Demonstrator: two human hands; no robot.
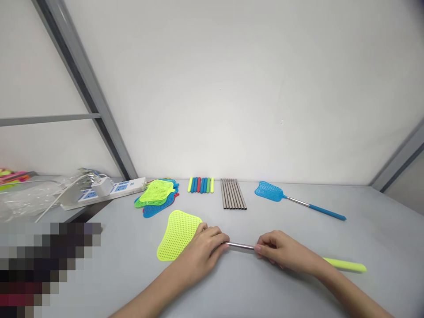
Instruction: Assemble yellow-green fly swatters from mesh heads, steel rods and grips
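Observation:
Both hands grip a fly swatter with a yellow-green perforated head (179, 236), a silver metal rod (241, 246) and a yellow-green handle (346, 265). My left hand (207, 247) is closed around the rod's end beside the head, hiding where they meet. Farther right, my right hand (283, 249) pinches the rod between thumb and fingers. Its forearm passes over part of the handle, which sticks out to the right. The swatter lies low over the grey table, across the front.
A pile of colourful swatter heads (157, 194), a row of coloured handles (201, 185) and several metal rods (233, 194) lie along the wall. A blue fly swatter (270, 191) rests at the right. A power strip (121, 189) with cables is at the left.

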